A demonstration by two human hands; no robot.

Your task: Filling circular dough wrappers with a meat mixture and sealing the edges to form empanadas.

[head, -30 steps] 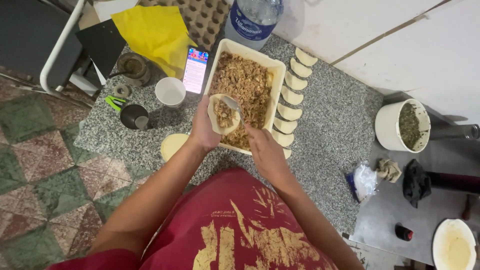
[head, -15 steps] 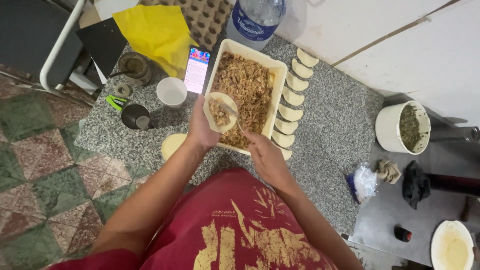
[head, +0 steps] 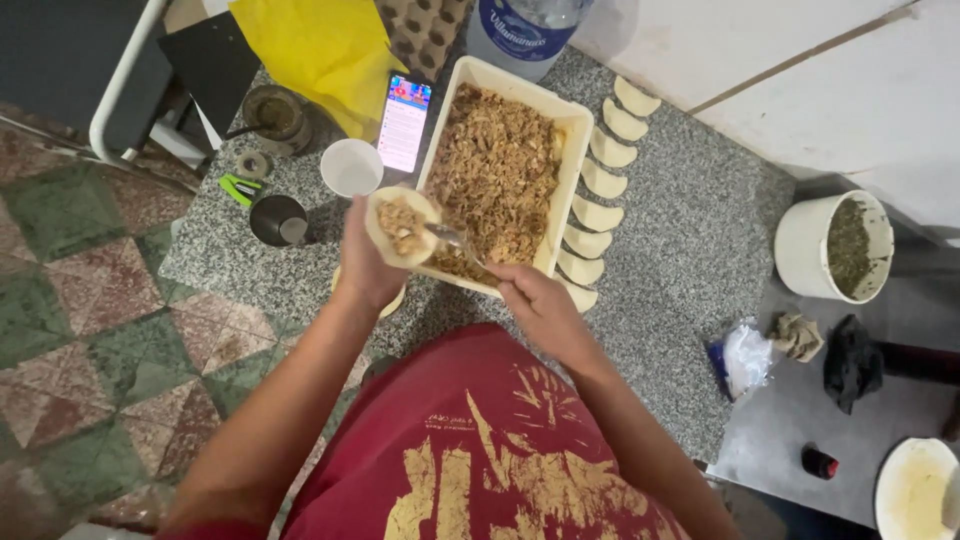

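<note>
My left hand [head: 368, 262] holds a round dough disc [head: 402, 226] flat on its palm, with a heap of brown shredded filling on it. My right hand [head: 532, 302] grips a metal spoon [head: 452, 238] whose bowl rests on the filling on the disc. Both hands hover over the near left corner of a cream rectangular tray [head: 572, 150] full of the same shredded filling. A row of several folded pale turnovers [head: 598, 214] lies along the tray's right side on the speckled granite counter [head: 680, 250].
Left of the tray lie a lit phone [head: 404, 122], a white cup [head: 352, 166], a dark metal cup [head: 278, 220] and a yellow cloth [head: 322, 48]. A water bottle [head: 524, 28] stands behind. A white bucket [head: 836, 246] and a white bowl [head: 916, 488] sit lower right.
The spoon went from the disc into the tray and has come back onto the disc. The disc now carries more filling.
</note>
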